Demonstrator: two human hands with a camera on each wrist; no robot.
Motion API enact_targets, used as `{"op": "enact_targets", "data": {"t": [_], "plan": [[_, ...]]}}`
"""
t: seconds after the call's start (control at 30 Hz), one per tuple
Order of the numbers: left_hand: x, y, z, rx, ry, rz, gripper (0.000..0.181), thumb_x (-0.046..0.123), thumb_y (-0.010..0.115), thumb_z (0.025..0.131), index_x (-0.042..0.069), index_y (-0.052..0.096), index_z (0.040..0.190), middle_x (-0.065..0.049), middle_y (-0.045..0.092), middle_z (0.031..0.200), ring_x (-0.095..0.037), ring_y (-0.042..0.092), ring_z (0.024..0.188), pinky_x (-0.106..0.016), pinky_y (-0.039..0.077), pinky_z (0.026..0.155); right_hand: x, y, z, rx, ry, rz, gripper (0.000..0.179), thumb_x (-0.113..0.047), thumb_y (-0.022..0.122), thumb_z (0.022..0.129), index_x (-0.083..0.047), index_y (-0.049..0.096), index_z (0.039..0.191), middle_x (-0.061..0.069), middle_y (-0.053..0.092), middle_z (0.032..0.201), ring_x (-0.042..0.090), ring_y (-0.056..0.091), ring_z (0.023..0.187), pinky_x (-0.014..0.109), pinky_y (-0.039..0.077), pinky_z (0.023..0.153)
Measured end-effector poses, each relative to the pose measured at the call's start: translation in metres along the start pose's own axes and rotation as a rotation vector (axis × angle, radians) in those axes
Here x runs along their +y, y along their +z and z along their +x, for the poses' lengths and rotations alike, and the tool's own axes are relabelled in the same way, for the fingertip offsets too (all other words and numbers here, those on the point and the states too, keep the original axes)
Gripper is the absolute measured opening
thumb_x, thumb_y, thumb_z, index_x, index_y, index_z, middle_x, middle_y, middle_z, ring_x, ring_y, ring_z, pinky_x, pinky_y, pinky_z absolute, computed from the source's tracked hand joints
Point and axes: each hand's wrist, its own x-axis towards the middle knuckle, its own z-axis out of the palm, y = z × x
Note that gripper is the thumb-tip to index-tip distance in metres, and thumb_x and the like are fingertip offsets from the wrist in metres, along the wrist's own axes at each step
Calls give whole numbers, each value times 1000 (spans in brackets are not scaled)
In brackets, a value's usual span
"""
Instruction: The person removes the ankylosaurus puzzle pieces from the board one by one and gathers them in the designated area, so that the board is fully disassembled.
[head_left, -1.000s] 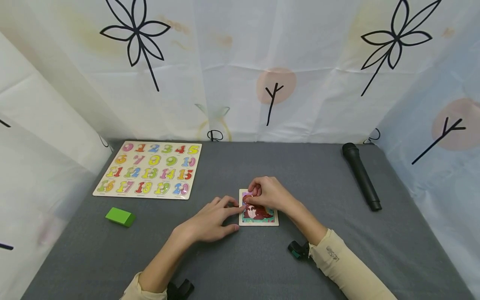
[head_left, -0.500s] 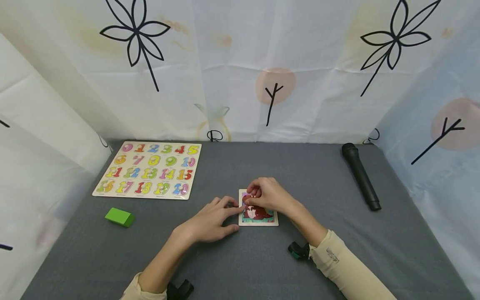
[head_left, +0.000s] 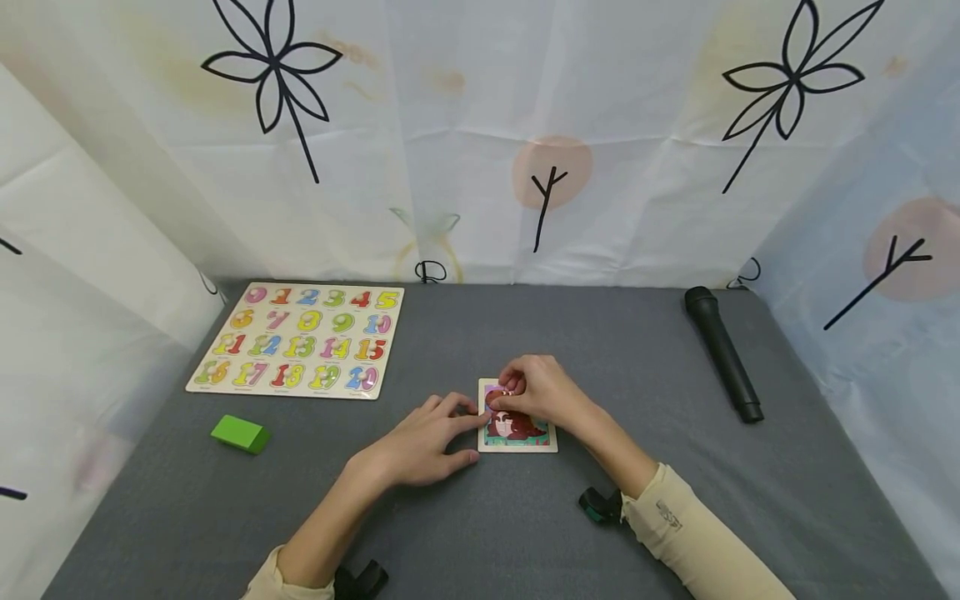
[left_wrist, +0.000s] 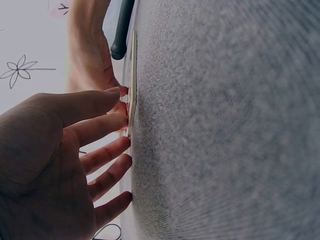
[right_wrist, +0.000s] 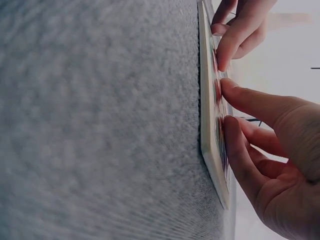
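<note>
A small square picture puzzle [head_left: 517, 447] with a pale frame and a reddish-brown figure lies flat on the grey tabletop. My right hand [head_left: 547, 390] is over its upper part, thumb and curled fingers pinching a puzzle piece at the surface. That piece is mostly hidden by the fingers. My left hand [head_left: 420, 442] rests at the puzzle's left side, fingers fairly straight, the index fingertip reaching over the frame onto the picture. In the left wrist view, the left fingertips [left_wrist: 125, 145] meet the puzzle's edge and the cloth. The right wrist view shows the right thumb [right_wrist: 235, 90] touching the picture.
A number puzzle board [head_left: 296, 340] lies at the back left, with a green block [head_left: 241, 434] in front of it. On the right lies a black microphone [head_left: 723, 354]. White printed curtains [head_left: 465, 100] enclose the table's back and sides.
</note>
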Motion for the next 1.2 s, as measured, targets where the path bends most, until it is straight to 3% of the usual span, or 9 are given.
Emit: {"op": "enact_targets", "data": {"t": [0.2, 0.67, 0.8, 0.9, 1.03, 1.2], "plan": [[0, 0, -1, 1, 2, -1, 54, 29, 70, 106, 17, 60, 157, -7, 55, 151, -28, 52, 128, -55, 47, 110, 1, -1, 2, -5, -19, 0, 28, -29, 93, 88, -6, 81, 98, 2, 76, 86, 0, 62, 71, 20, 54, 68], [0, 1, -1, 13, 7, 8, 54, 29, 71, 105, 18, 60, 157, -7, 55, 151, -28, 52, 127, -56, 47, 109, 5, -7, 10, -118, 1, 60, 29, -26, 91, 90, -4, 75, 100, 3, 71, 89, 5, 60, 77, 22, 52, 72], [1, 0, -1, 14, 11, 4, 53, 29, 70, 106, 18, 60, 157, -7, 55, 151, -28, 52, 126, -55, 47, 108, 5, -6, 8, -136, -11, 75, 21, -26, 87, 94, -9, 75, 91, 3, 69, 89, 4, 57, 67, 22, 49, 65], [1, -1, -1, 15, 13, 4, 53, 29, 71, 106, 17, 61, 156, -8, 55, 150, -28, 52, 125, -56, 48, 108, 6, -5, 5, -118, -11, 86, 21, -26, 86, 95, -9, 75, 92, 4, 69, 89, 4, 56, 64, 22, 48, 62], [0, -1, -1, 12, 8, 2, 53, 29, 71, 106, 17, 61, 157, -8, 55, 150, -28, 52, 126, -56, 47, 108, 7, -2, 4, -56, -3, 76, 29, -28, 89, 92, -5, 75, 103, 4, 71, 89, 3, 57, 71, 21, 50, 68], [-1, 1, 0, 8, 6, 3, 53, 30, 70, 106, 19, 60, 157, -7, 55, 151, -27, 52, 126, -55, 47, 108, 5, -2, 4, -41, 3, 43, 30, -30, 91, 90, -5, 78, 102, 3, 74, 90, 3, 59, 73, 21, 51, 69]]}}
